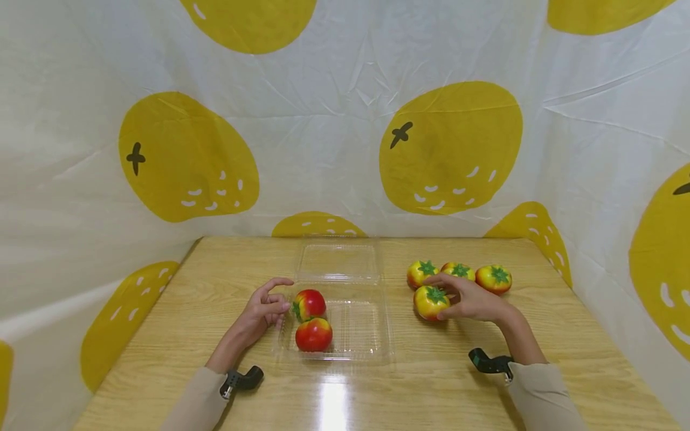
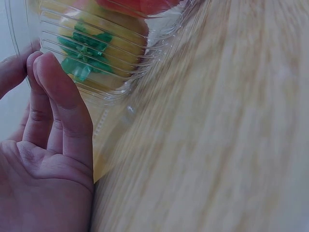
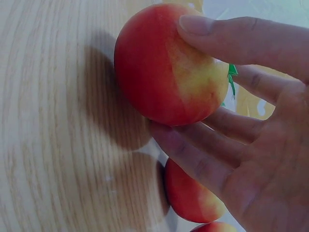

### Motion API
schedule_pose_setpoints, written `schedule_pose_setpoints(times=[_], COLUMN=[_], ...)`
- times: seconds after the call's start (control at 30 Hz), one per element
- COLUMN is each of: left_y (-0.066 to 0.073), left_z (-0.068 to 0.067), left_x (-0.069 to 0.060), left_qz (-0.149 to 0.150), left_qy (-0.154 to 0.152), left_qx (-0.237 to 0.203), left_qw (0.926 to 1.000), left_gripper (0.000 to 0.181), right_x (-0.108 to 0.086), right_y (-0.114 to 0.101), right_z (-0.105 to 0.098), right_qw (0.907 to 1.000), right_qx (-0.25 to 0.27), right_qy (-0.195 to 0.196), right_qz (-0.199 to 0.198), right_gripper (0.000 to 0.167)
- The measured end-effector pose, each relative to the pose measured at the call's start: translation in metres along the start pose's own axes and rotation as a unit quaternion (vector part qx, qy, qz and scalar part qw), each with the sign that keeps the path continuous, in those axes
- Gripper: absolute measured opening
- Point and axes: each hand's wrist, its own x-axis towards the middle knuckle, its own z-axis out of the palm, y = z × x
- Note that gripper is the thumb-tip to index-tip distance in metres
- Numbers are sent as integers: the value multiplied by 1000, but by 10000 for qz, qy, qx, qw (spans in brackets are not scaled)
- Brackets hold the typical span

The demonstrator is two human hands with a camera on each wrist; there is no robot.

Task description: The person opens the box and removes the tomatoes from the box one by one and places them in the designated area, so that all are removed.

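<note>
Toward the right edge of the worktop (image 1: 420,389), a yellow-red tomato (image 1: 428,306) is clamped in the fingers of the right hand (image 1: 471,299), while the left hand (image 1: 263,309), fingers bent, grip unclear, is held at a clear clamshell container (image 1: 358,328).

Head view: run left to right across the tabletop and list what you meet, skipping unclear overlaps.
Left grip → clear container with two red fruits → front fruit → middle back fruit → rightmost fruit.
</note>
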Motion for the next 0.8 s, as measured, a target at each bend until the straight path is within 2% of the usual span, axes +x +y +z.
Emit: schedule_pose_setpoints(times=[0.47,0.8], left_y=[0,0], left_z=[-1,0], left_x=[0,-1], left_qz=[-18,-48], left_qy=[-6,13], left_qx=[30,44], left_qw=[10000,10000], left_gripper=[45,45], right_x=[1,-1], right_y=[8,9], right_z=[-2,0], right_qw=[9999,10000], right_qx=[-76,-34], right_qy=[-31,-42], right_qz=[140,49], right_gripper=[61,60])
